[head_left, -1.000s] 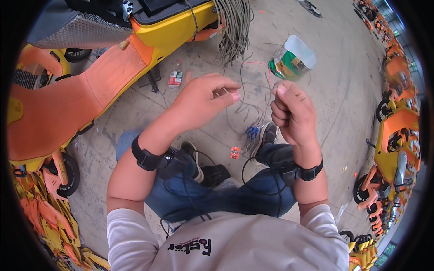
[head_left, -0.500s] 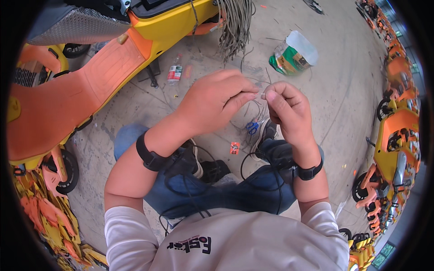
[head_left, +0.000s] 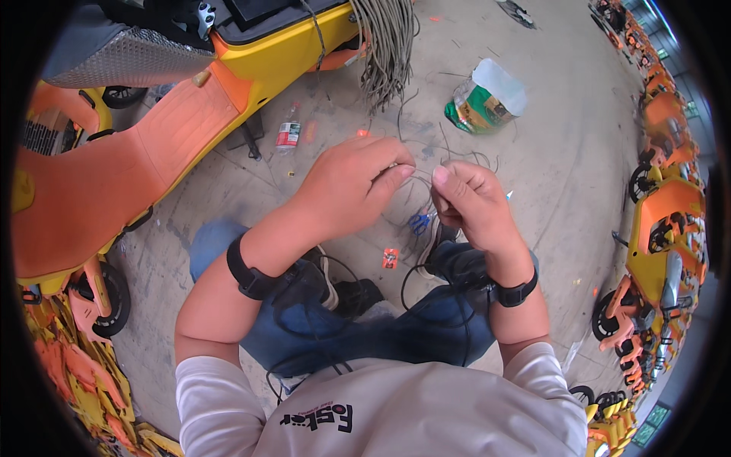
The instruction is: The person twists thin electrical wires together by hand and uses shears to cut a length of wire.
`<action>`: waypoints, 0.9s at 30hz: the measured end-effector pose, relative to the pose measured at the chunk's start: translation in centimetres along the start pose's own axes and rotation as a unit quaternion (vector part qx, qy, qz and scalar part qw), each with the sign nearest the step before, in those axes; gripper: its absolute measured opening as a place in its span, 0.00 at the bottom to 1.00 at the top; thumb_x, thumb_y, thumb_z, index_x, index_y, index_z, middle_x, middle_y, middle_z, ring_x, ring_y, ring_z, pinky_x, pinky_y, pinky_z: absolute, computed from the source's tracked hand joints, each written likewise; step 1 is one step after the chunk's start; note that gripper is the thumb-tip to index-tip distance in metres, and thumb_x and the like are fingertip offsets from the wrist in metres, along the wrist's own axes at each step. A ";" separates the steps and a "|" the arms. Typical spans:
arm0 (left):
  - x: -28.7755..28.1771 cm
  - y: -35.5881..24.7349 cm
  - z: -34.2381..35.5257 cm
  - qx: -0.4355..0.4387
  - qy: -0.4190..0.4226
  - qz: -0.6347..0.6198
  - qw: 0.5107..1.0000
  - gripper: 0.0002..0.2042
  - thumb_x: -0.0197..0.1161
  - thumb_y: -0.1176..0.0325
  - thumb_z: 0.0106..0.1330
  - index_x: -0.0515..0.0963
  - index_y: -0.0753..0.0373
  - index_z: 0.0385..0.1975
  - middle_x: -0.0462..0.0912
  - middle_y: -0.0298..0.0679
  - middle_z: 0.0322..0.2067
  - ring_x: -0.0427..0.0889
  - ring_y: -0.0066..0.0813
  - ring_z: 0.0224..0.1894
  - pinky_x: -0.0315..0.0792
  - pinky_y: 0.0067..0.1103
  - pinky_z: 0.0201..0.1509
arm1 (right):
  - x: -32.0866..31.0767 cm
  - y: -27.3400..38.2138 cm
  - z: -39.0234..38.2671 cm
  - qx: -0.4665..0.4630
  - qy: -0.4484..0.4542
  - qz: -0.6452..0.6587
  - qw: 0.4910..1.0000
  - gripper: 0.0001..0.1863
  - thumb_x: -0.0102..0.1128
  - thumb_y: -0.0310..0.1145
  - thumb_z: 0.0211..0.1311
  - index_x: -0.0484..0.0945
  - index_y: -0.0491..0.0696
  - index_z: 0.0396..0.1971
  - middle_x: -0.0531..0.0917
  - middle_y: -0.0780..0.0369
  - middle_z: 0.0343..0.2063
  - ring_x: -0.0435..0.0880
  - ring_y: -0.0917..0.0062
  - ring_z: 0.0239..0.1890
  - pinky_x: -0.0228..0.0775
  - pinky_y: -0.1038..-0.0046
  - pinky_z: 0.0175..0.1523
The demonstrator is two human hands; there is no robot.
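Note:
My left hand point(head_left: 346, 183) is closed in a pinch in front of me, thumb against fingers. From its fingertips a thin pale wire point(head_left: 420, 172) stretches toward my right hand. Curled with its thumb pressed on the index finger, my right hand point(head_left: 474, 196) is a short gap away; what lies in its pinch is too small to make out. Below the hands, blue-handled scissors point(head_left: 419, 222) lie on the floor beside my shoe. Loose grey wires point(head_left: 449, 145) trail on the floor beyond the fingers.
A bundle of grey cables point(head_left: 384, 53) hangs over a yellow and orange scooter point(head_left: 190, 107) at left. On the floor are a plastic bottle point(head_left: 288, 135), an open green bag point(head_left: 476, 107) and a small orange packet point(head_left: 391, 257). Many scooters point(head_left: 662, 221) line the right side.
My hands have drawn slightly apart, widening the gap between their fingertips. My right hand has come lower, toward me, and both remain pinched.

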State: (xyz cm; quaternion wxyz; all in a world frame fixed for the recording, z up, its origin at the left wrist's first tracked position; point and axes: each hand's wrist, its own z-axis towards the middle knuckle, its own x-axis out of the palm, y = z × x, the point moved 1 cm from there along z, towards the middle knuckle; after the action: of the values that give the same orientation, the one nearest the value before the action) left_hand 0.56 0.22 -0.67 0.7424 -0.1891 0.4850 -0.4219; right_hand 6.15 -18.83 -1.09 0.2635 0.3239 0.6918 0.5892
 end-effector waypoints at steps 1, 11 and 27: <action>0.2 0.2 -0.1 -0.042 0.014 -0.014 0.999 0.03 0.60 0.71 0.61 0.77 0.63 0.31 0.77 0.38 0.22 0.74 0.31 0.24 0.67 0.23 0.28 | 0.0 0.1 -0.1 0.026 0.057 0.099 0.993 0.17 0.53 0.38 0.67 0.68 0.46 0.20 0.66 0.71 0.15 0.58 0.90 0.16 0.48 0.83 0.19; 0.0 -0.5 -1.5 -0.170 0.318 -0.243 0.901 0.16 0.46 0.58 0.72 0.78 0.63 0.36 0.77 0.37 0.21 0.73 0.28 0.23 0.66 0.24 0.28 | -1.0 0.3 0.8 -0.010 0.041 0.340 0.939 0.19 0.44 0.36 0.71 0.70 0.40 0.53 0.54 0.75 0.13 0.49 0.90 0.13 0.42 0.85 0.17; 1.0 -0.3 -0.8 -0.075 -0.112 -0.129 0.982 0.16 0.46 0.68 0.72 0.72 0.63 0.55 0.72 0.42 0.56 0.74 0.19 0.27 0.71 0.16 0.32 | 1.2 -1.7 2.2 0.022 0.047 0.427 0.903 0.13 0.44 0.40 0.70 0.72 0.46 0.36 0.58 0.73 0.16 0.53 0.88 0.15 0.42 0.84 0.18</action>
State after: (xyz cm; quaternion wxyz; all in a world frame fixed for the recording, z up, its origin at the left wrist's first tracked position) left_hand -0.14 -0.64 -1.42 0.7150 -0.3511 0.4006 -0.4528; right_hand 6.82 -16.64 -3.07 -0.0528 0.5659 0.5113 0.6446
